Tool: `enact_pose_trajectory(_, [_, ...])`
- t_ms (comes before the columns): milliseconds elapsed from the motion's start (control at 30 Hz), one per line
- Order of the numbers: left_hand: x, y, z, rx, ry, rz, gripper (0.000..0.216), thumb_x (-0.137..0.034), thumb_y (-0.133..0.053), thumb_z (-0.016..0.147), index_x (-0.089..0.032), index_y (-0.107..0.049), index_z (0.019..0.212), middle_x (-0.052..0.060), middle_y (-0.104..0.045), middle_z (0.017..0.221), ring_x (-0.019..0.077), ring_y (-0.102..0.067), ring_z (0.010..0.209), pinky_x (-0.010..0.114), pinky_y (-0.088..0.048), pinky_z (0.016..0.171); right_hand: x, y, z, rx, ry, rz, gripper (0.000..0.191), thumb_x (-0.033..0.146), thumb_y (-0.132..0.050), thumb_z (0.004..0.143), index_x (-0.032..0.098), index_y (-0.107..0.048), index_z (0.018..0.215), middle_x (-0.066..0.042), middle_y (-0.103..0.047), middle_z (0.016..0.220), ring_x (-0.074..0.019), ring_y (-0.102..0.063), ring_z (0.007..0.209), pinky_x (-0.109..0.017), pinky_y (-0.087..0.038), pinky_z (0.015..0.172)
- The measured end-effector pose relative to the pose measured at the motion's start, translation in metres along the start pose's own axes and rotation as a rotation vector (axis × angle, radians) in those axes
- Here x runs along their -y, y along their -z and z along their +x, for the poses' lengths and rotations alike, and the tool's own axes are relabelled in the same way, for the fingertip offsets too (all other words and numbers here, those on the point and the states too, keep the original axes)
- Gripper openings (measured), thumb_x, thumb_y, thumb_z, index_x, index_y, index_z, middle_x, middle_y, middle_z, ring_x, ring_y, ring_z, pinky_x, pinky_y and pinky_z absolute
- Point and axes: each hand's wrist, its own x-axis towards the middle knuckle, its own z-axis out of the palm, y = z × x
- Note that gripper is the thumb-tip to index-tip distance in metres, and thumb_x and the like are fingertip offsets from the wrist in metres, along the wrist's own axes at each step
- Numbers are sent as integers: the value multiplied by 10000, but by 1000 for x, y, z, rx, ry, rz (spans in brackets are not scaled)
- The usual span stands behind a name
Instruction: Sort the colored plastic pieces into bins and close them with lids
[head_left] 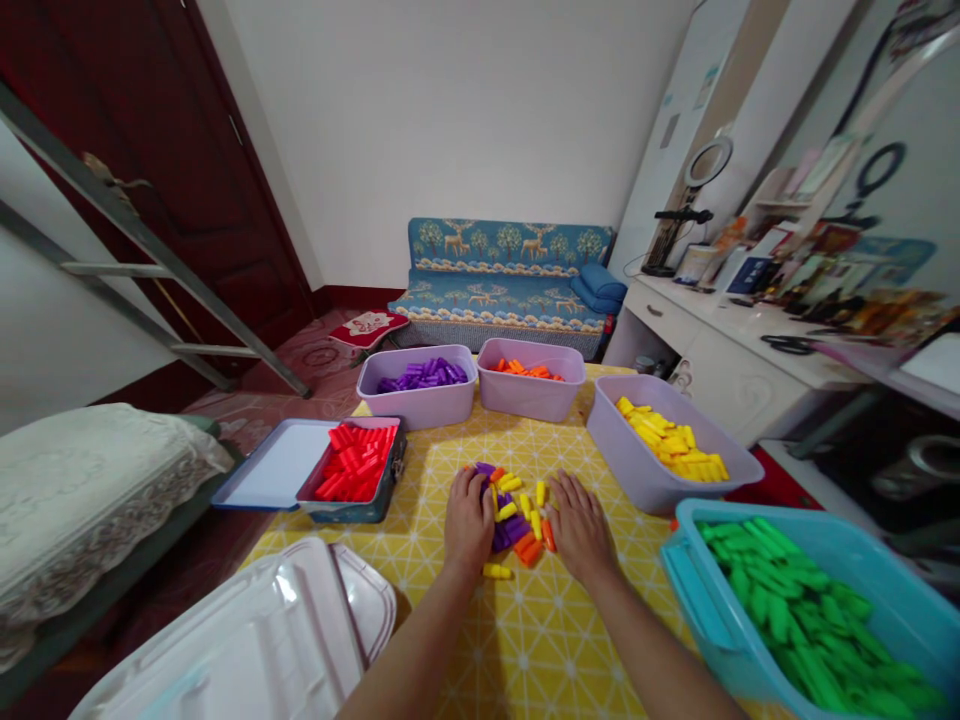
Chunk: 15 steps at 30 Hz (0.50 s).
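A small heap of mixed pieces (513, 510), yellow, purple and orange, lies in the middle of the yellow tablecloth (517, 620). My left hand (468, 522) rests flat on the cloth against the heap's left side, fingers stretched out. My right hand (579, 522) lies flat against its right side, fingers spread. Neither hand holds a piece. One yellow piece (496, 571) lies apart, just below the heap by my left wrist.
Lilac bins hold purple pieces (421, 376), orange pieces (528, 371) and yellow pieces (671, 440). A blue bin of green pieces (795, 610) stands at the right. An open tin holds red pieces (355, 462). White lids (262, 640) lie at the front left.
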Motion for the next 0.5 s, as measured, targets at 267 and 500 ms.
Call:
enact_pose_trajectory(267, [2, 6, -2, -144, 193, -265, 362, -370, -386, 984, -187, -647, 1156, 119, -683, 1202, 249, -619, 1151, 469, -469, 1047, 0, 0, -1, -16, 2, 21, 490, 289, -383, 986, 179, -481, 1453, -81, -428, 1560, -266, -354, 1446, -487, -284, 1159])
enact_pose_trajectory(500, [-1, 10, -1, -195, 164, -273, 272, -262, -482, 901, -186, -658, 1094, 103, -699, 1125, 239, -640, 1078, 426, -500, 982, 3, 7, -3, 3, -8, 15, 478, 282, -397, 987, 164, -496, 1439, -89, -435, 1554, -275, -357, 1443, -486, -283, 1158])
